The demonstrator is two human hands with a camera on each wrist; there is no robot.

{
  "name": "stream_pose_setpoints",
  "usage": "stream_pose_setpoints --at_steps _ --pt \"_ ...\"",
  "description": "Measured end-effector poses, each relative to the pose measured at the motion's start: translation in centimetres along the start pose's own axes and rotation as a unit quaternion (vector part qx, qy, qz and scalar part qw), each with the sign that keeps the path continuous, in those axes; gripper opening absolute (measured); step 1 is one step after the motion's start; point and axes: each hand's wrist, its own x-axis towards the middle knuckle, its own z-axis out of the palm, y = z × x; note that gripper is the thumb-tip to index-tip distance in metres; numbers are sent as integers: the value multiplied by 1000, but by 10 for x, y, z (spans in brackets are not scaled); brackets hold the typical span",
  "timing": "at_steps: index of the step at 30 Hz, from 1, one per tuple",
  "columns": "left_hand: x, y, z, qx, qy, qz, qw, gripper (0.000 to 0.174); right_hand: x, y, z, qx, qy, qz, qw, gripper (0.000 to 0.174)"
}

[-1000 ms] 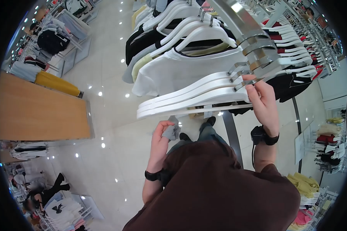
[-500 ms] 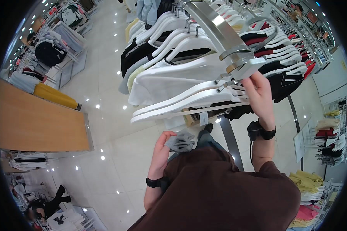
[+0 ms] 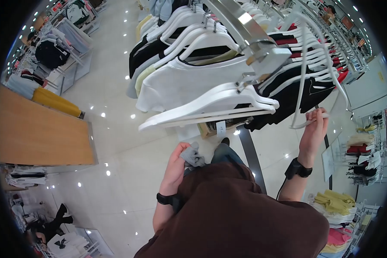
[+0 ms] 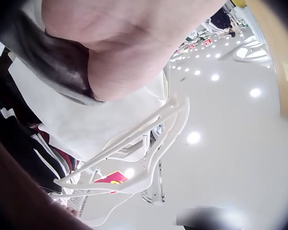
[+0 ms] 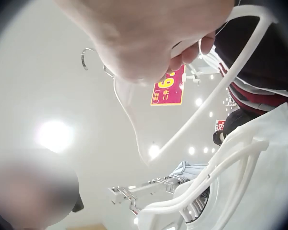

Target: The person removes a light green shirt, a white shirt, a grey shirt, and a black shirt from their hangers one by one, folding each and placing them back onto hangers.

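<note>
In the head view, my left hand [image 3: 173, 170] grips a bunched grey garment [image 3: 193, 155] in front of the body. Its cloth also shows dark beneath the palm in the left wrist view. Over to the right, my right hand [image 3: 314, 133] holds a bare white clothes hanger [image 3: 303, 64] by its bar, away from the rail, with the metal hook pointing outward. From the right wrist view, fingers [image 5: 191, 52] curl around this hanger. White hangers [image 3: 210, 101] without clothes hang at the near end of the metal rail [image 3: 234, 19], between the hands.
Behind the bare hangers, a white top [image 3: 193, 84] and several other garments hang on the rail. A wooden panel [image 3: 38, 124] stands at left. More clothes racks line both sides, with folded yellow clothes [image 3: 334, 202] at lower right. Shiny tiled floor [image 3: 120, 180] spreads below.
My right hand has taken one white hanger off the rail's end and moved right with it. The left hand keeps the grey garment, whose bunched shape has shifted.
</note>
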Motion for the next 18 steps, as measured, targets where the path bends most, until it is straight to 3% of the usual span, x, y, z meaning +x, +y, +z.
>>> stream_pose_setpoints --at_steps 2,4,5,6,8,12,18 --pt "2 0 8 -7 5 -3 1000 8 -12 -10 -6 62 -21 44 997 20" --pt "2 6 20 -17 49 13 999 4 -16 -18 -8 273 -41 121 954 29" --pt "3 4 21 -15 51 13 999 4 -14 -21 -7 270 -30 136 953 41" --pt "2 1 20 -23 55 24 998 5 -12 -20 -10 272 -31 137 952 41" --pt "-2 -3 24 -32 66 39 997 8 -8 -15 -15 424 -78 160 888 48" --pt "-9 -17 33 -51 85 53 994 15 -3 -25 -11 469 -160 147 856 54" --pt "-22 -41 75 -74 117 55 989 15 -18 -27 -12 481 -206 234 819 53"
